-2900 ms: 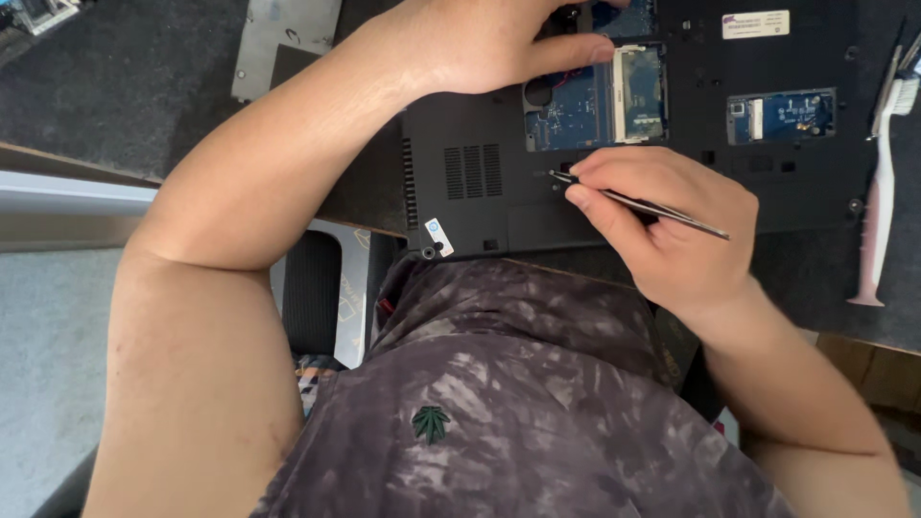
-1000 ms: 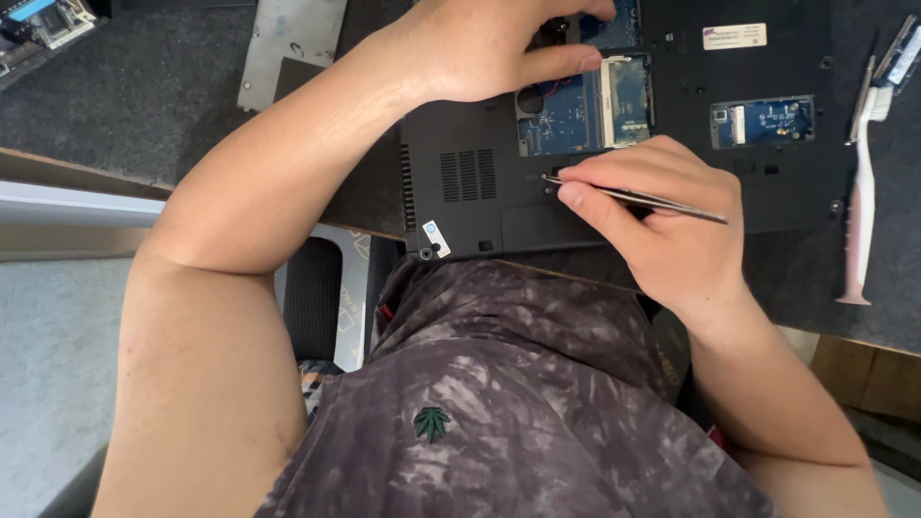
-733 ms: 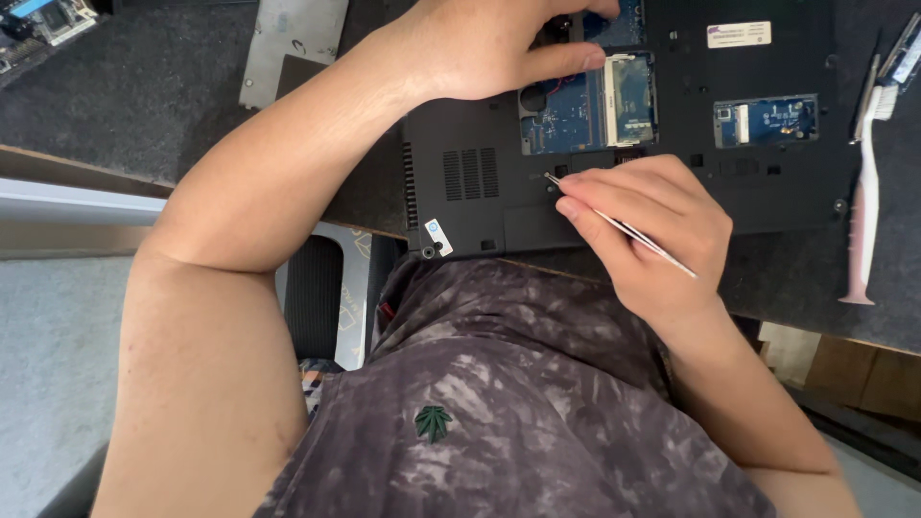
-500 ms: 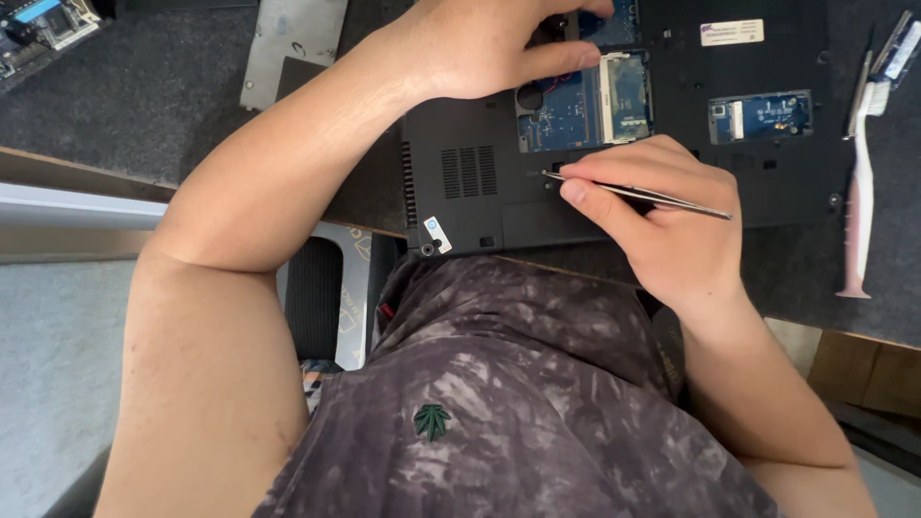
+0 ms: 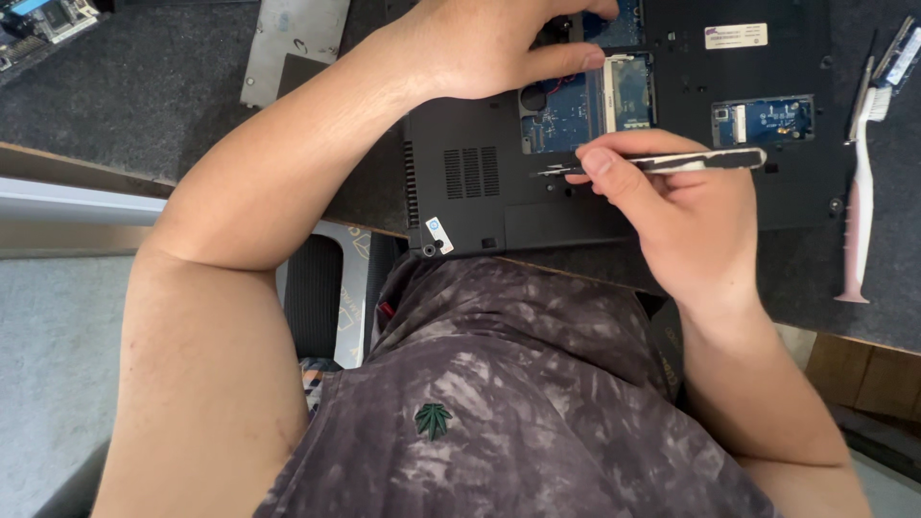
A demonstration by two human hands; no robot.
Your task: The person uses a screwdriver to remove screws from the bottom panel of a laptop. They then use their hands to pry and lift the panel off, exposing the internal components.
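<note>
Head view, laptop: black upturned laptop base (image 5: 614,182) with opened bays, upper centre, lying on the dark-matted counter (image 5: 144,86).
Left hand (image 5: 480,48): top centre, pressing flat on the base, apparently steadying it; holds nothing.
Right hand (image 5: 691,221): centre right, fingers pinched around thin metal tweezers (image 5: 662,163), tip low over the casing.
Aside: pink toothbrush (image 5: 859,192), right edge, clear of the work.

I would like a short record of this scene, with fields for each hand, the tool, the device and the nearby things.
left hand: rests on the open laptop, thumb beside the exposed blue board
right hand: grip closed on the tweezers
tweezers: thin, metal, lying almost level, tip pointing left onto the black casing
laptop: black, underside up, covers removed
toothbrush: pink, on the dark mat to the right
metal plate: grey, upper left on the mat
</note>
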